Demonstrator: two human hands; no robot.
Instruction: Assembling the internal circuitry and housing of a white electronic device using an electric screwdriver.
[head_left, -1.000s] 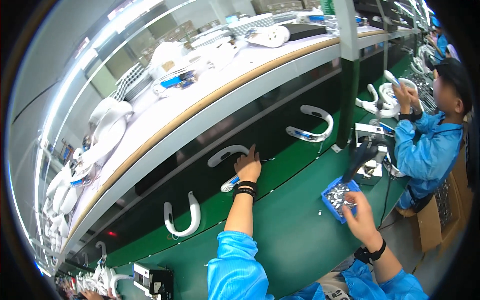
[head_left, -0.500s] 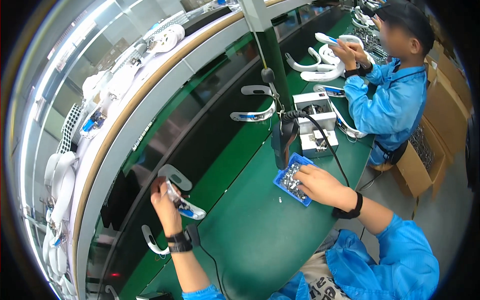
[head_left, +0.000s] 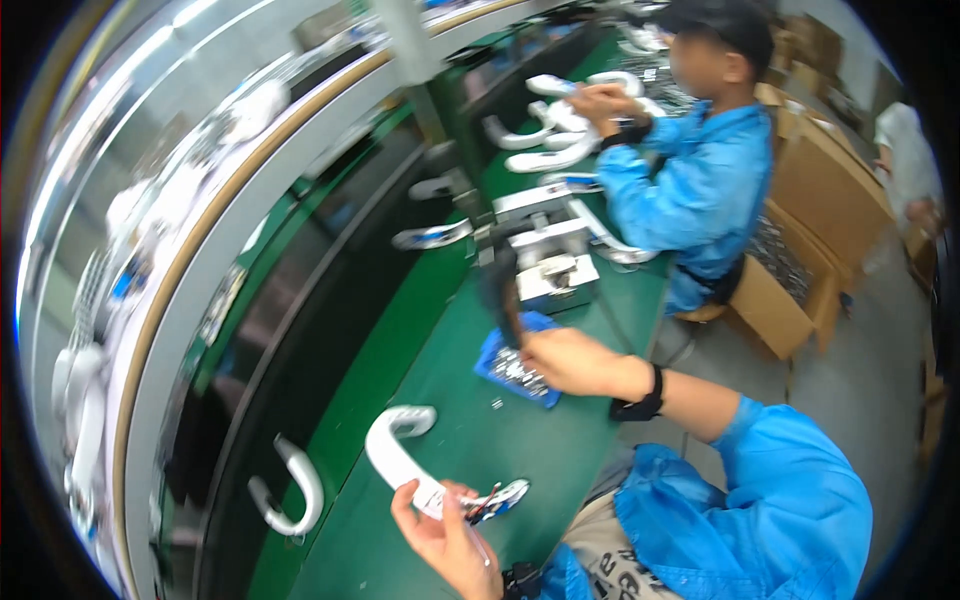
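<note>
A white shell (head_left: 388, 448) is gripped in the left hand (head_left: 455, 548), its lower part pinched between thumb and fingers; its curved end is turned away from that hand, up over the green table (head_left: 455, 365), and its wired end (head_left: 500, 500) juts out just to the right of the fingertips. Whether the shell is also rested on the table cannot be made out. The right hand (head_left: 575, 362) is placed at the edge of the blue tray (head_left: 548, 399), fingers curled, beside the lower tip of the dark hanging tool (head_left: 497, 280); whether the tool or anything from the tray is grasped is hidden by blur. Small metal bits (head_left: 512, 372) are held in the tray, just below and left of the right hand. Beyond that hand a grey machine (head_left: 555, 285) is set, and a second shell (head_left: 308, 485) is found to the left of the left hand, well apart from it. Judged from this, a preparing step seems to be in hand: the shell is held ready while a bit or the tool is sought. For the next move, a steady left grip appears to be called for, with the wired end exposed and a secure pinch made by the right hand.
</note>
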